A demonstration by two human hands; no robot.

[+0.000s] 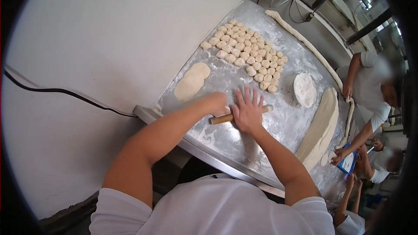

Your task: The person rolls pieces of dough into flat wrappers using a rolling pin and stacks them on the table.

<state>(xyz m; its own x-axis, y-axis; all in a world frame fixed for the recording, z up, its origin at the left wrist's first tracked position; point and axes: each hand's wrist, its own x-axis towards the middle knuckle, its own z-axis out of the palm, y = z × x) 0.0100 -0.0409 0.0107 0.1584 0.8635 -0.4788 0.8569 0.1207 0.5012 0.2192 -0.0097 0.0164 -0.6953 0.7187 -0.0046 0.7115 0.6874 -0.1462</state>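
My right hand [248,111] lies flat with fingers spread, its palm pressing on a wooden rolling pin [221,119] on the floured metal table. Close to the pin's left part, my left hand [217,103] is closed with the fingers curled under. A pale edge shows below it, but what it pinches is mostly hidden. Two or more rolled dough rounds [190,83] overlap at the table's left side. Beyond my hands, many small dough balls [248,52] sit in a dense group.
A bowl of flour [305,89] stands right of the balls. A thick dough slab [321,126] lies further right. One long dough rope [305,39] runs along the far edge. Co-workers [370,74] work on the right near a blue tray [347,161]. A wall [109,39] borders the left.
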